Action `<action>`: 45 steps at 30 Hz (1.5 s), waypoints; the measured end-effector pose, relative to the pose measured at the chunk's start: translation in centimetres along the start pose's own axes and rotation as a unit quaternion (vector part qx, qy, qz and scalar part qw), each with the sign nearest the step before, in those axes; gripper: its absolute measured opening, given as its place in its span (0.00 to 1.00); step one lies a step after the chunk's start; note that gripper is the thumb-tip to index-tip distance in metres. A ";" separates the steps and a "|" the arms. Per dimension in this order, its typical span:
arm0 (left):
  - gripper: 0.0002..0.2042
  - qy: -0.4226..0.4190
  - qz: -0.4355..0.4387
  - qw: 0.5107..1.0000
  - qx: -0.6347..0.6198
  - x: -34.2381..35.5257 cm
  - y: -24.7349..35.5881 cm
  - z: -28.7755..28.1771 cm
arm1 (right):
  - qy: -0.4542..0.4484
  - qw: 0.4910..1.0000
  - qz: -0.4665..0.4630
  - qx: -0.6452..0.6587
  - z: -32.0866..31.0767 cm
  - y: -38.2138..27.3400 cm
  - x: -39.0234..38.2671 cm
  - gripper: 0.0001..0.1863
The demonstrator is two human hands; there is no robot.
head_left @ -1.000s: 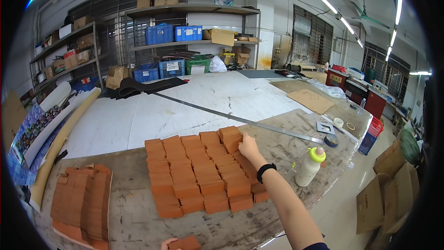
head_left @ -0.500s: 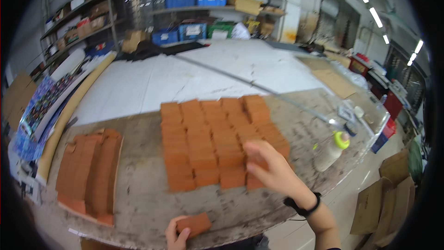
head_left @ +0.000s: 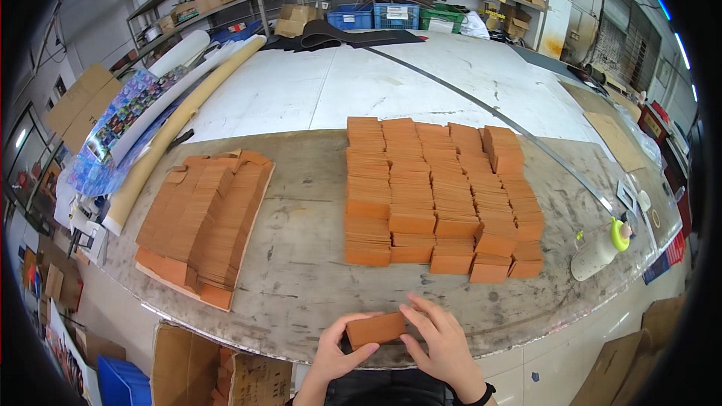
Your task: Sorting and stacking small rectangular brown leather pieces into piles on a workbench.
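Both hands close on one small stack of orange-brown leather pieces [head_left: 376,328] at the near edge of the table [head_left: 308,271]: the left hand [head_left: 335,353] takes its left end in a closed grip, the right hand [head_left: 440,342] lies over its right end with fingers curled around it. Just beyond the grip, rows of like stacks [head_left: 440,188] already stand in tidy columns. Farther left, a fanned heap of the same pieces [head_left: 203,225] looks unsorted, so a good share seems left. A white bottle with a green cap [head_left: 602,249] lies to the right.

Bright even overhead light, sharp centre, fisheye bending, black rim
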State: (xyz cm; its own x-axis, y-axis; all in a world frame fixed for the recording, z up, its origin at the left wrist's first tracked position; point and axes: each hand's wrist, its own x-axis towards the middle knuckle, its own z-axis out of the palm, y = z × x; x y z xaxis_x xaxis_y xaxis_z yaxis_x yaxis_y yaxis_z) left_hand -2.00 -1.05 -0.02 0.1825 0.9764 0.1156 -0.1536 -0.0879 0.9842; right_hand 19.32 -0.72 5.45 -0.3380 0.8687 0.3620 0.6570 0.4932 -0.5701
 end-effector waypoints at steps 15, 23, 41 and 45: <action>0.23 -0.003 -0.003 1.000 -0.004 0.4 -0.5 -0.1 | 0.139 0.989 -0.016 0.051 2.0 -0.9 -0.7 0.18; 0.23 0.000 -0.009 1.000 -0.002 0.3 -0.4 0.0 | 0.363 0.817 0.217 0.393 2.4 -1.4 -1.2 0.12; 0.23 -0.004 -0.019 0.999 -0.025 0.3 -0.3 -0.3 | 0.073 0.997 0.005 0.006 0.3 -1.0 1.0 0.23; 0.25 -0.003 -0.025 0.999 -0.027 0.3 -0.3 -0.2 | 0.079 0.997 0.004 0.022 1.1 0.0 0.2 0.24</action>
State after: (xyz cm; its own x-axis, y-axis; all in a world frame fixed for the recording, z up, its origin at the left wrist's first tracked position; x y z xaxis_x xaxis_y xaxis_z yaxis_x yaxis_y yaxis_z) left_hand -2.14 -0.69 -0.32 0.1964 0.9782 0.0682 -0.1970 -0.0287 0.9800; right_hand 18.53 -0.51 4.72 -0.2207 0.8560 0.4675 0.6280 0.4914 -0.6034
